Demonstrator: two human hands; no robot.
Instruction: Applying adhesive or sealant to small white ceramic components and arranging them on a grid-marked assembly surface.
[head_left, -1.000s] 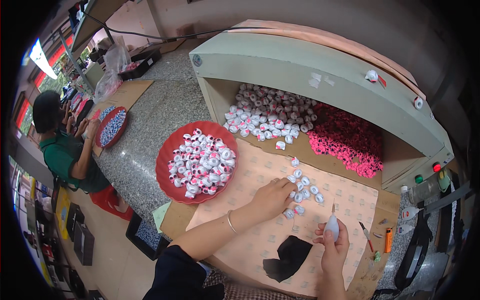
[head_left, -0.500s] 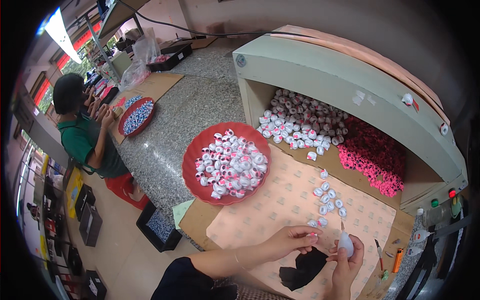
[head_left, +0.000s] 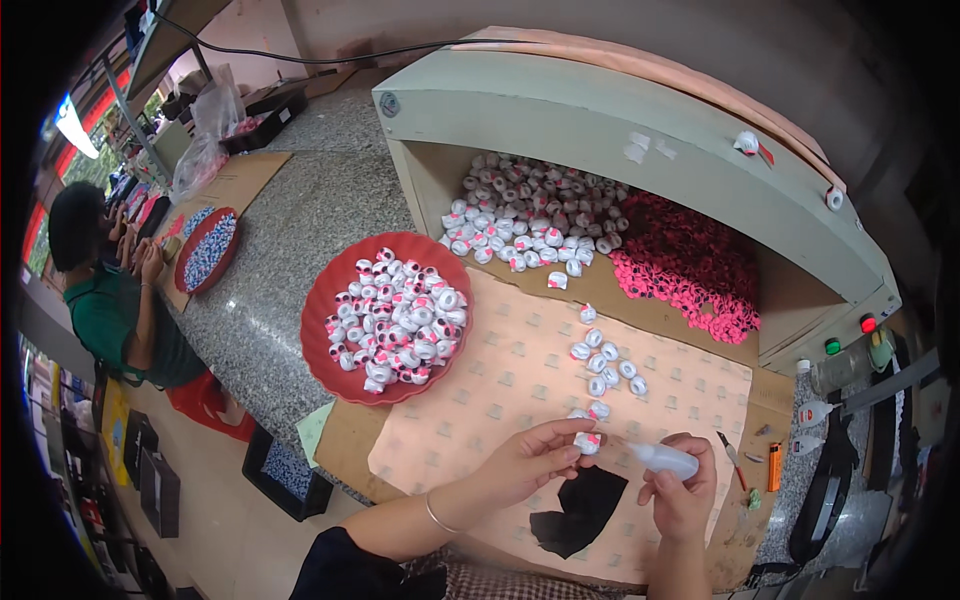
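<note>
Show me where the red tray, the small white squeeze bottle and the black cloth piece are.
red tray (head_left: pixel 318 345), head view, bare left rim.
small white squeeze bottle (head_left: pixel 668 460), head view, middle of its body.
black cloth piece (head_left: pixel 580 508), head view, its centre.

A white piece (head_left: pixel 587 441) is now pinched in the left hand (head_left: pixel 527 462), drawn back beside the bottle (head_left: pixel 665 459).

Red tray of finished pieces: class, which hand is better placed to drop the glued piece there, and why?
Probably the left. The left hand already pinches the small white piece and lies nearer the red tray; the right hand is busy holding the glue bottle.
</note>
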